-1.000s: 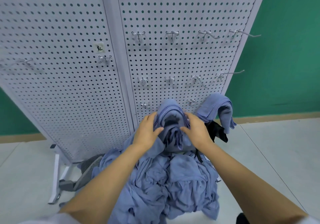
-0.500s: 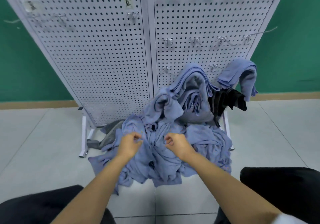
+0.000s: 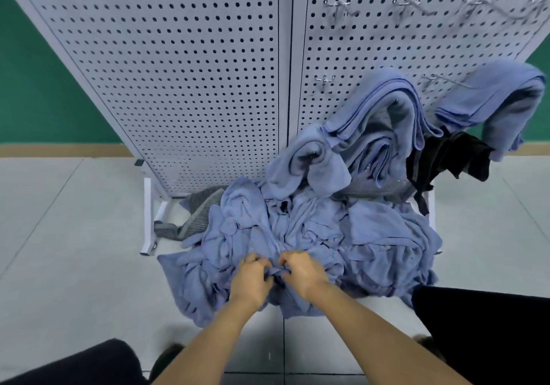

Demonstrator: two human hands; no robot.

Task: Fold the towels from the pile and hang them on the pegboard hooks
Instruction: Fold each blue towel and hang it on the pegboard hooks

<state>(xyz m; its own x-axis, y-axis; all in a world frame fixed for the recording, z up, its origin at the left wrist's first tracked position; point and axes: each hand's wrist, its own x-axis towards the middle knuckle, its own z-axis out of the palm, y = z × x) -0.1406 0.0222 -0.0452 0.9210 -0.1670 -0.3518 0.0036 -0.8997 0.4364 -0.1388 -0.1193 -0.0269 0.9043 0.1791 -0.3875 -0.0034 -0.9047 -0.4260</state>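
A heap of crumpled blue towels [image 3: 372,236] lies on the floor at the foot of a white pegboard [image 3: 184,81]. My left hand [image 3: 251,280] and my right hand [image 3: 300,271] sit close together at the heap's near edge, both pinching the same bunched blue towel [image 3: 276,273]. Folded blue towels [image 3: 384,111] hang on low hooks of the right panel, and another folded blue towel [image 3: 500,93] hangs further right. A black cloth [image 3: 446,158] dangles between them. Bare metal hooks [image 3: 336,7] stick out higher on the right panel.
A grey striped cloth [image 3: 196,209] lies under the pegboard's white leg [image 3: 147,215]. Grey floor tiles [image 3: 68,250] spread to the left and right. My dark-clad knees [image 3: 482,331] frame the bottom corners. A green wall [image 3: 32,87] stands behind.
My hands came down from the towels hung on the low hooks to the floor heap, moved closer together and closed on one towel. The view tilted down as I crouched.
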